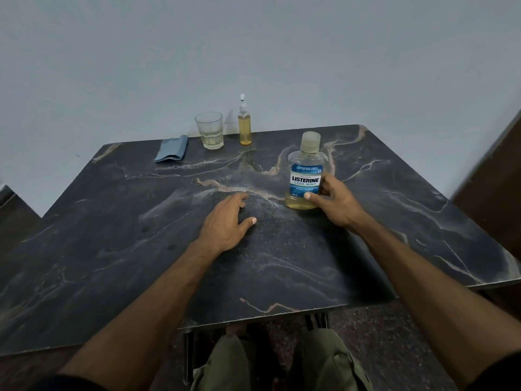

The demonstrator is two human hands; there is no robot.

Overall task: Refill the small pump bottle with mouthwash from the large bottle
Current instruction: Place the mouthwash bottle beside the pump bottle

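The large mouthwash bottle (306,172), clear with a blue label and its cap on, stands upright right of the table's middle, a little yellowish liquid in its bottom. My right hand (335,203) grips its lower right side. My left hand (228,221) rests flat on the dark marble table (112,221) to the left of the bottle, fingers apart, holding nothing. The small pump bottle (244,124), slim and nearly full of amber liquid, stands upright at the table's far edge with its pump top on.
A drinking glass (209,130) with a little pale liquid stands left of the pump bottle. A folded blue cloth (172,149) lies further left at the back edge. A wall rises right behind the table. A dark wooden panel (493,170) stands at right.
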